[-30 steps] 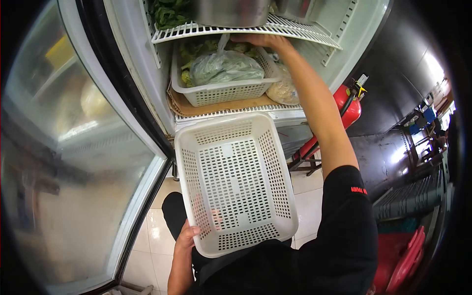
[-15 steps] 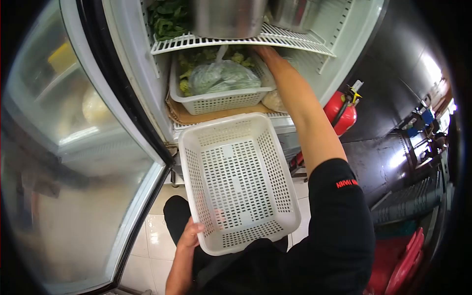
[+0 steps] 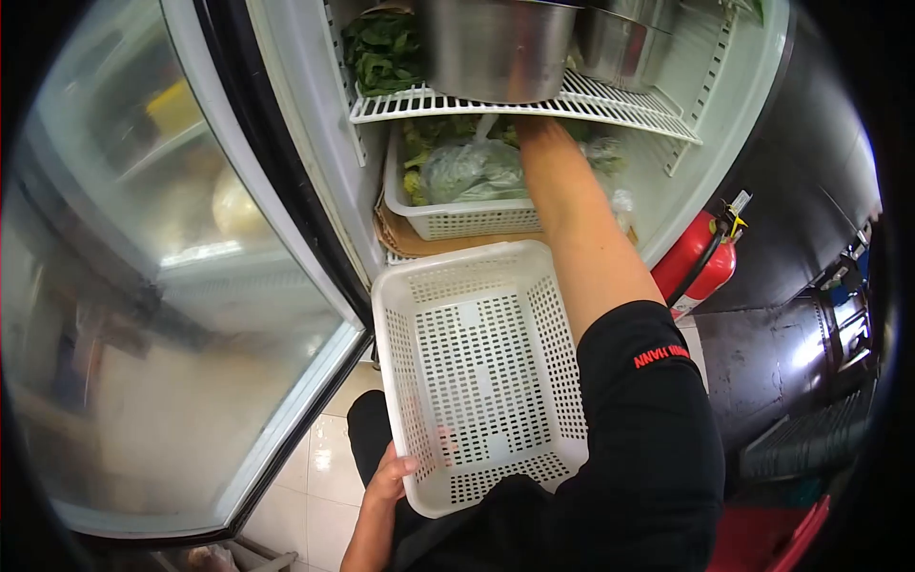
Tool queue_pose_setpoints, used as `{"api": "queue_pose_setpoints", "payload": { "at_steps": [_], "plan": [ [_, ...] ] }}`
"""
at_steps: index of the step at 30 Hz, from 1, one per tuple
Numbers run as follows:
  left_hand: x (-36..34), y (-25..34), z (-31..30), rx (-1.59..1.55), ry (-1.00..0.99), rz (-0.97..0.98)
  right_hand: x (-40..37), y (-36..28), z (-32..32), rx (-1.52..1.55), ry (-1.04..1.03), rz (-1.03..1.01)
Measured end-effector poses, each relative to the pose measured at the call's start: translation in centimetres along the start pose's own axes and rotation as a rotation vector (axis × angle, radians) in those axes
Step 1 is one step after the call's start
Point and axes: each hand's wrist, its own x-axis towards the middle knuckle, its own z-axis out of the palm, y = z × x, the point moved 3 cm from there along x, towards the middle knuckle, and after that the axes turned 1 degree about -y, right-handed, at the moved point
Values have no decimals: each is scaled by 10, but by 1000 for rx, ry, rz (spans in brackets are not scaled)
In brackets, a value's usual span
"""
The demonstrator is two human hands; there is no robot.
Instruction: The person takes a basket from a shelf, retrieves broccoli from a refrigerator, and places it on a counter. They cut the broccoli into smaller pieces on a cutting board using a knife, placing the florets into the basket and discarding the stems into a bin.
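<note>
A white perforated plastic basket (image 3: 481,381) rests before me with nothing inside. My left hand (image 3: 389,474) is closed round its near left side, thumb over the rim. My right arm reaches into the fridge below the wire shelf (image 3: 610,110), and the fingers of my right hand (image 3: 541,135) are hidden behind that shelf. Under the hand stands a second white basket (image 3: 481,221), holding leafy greens (image 3: 416,143) and a tied clear plastic bag of green vegetables (image 3: 474,173). It sits on a sheet of brown cardboard (image 3: 415,238).
On the wire shelf stand a large steel pot (image 3: 500,52), another steel container (image 3: 621,48) and dark leafy greens (image 3: 383,55). The glass fridge door (image 3: 210,315) hangs open at my left. A red fire extinguisher (image 3: 696,262) stands right of the fridge.
My right hand has shifted from the right side of the fridge basket to over its contents. The view has turned slightly; my left hand keeps its hold on the near basket.
</note>
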Motion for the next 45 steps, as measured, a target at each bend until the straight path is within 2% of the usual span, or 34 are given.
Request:
{"api": "queue_pose_setpoints", "payload": {
  "at_steps": [5, 8, 9, 11, 13, 16, 18, 20, 23, 26, 28, 29, 32, 34, 35, 38, 39, 41, 42, 45],
  "plan": [
    [0, 6, 4, 0, -12, -30, -43, 22, -11, -210, 155, -129],
    [5, 5, 1, -104, -40, -43, -104, 36, -34, -454, 472, -311],
    [7, 4, 0, -123, -61, -48, -129, 43, -46, -205, 562, -244],
    [10, 4, -1, -158, -93, -70, -185, 66, -66, 731, 709, -31],
    [13, 3, -1, -180, -110, -99, -239, 60, -101, 1177, 629, 178],
    [19, 2, 7, -135, -88, -121, -294, 54, -114, 1012, 493, 52],
    [23, 3, 11, -94, -79, -115, -324, 41, -125, 1036, 578, 9],
    [26, 1, 15, -73, -53, -107, -340, 30, -136, 1031, 562, -126],
    [27, 2, 18, -106, -22, -154, -356, 7, -133, 970, 363, -358],
    [30, 15, 40, -137, 30, -134, -354, -33, -127, 779, -53, -548],
    [27, 17, 38, -153, 50, -135, -339, -35, -124, 666, -66, -622],
    [23, 17, 32, -145, 74, -99, -311, -23, -121, 598, 55, -615],
    [13, 17, 27, -210, 173, -5, -194, 34, -90, 228, 349, -325],
    [11, 21, 31, -272, 187, -30, -173, 35, -90, 179, 398, -256],
    [11, 22, 33, -302, 196, -39, -189, 34, -82, 278, 339, -353],
    [7, 2, 22, -264, 206, -20, -250, -15, -125, 568, 161, -650],
    [7, 1, 18, -233, 214, -32, -205, -10, -134, 521, 39, -429],
    [7, 3, 20, -245, 182, -39, -106, 42, -77, 176, -53, -197],
    [6, -4, 12, -243, 182, -42, -79, 58, -59, 48, -78, -159],
    [7, -2, 11, -232, 171, -36, -60, 81, -46, -158, -77, -107]
  ]
}}
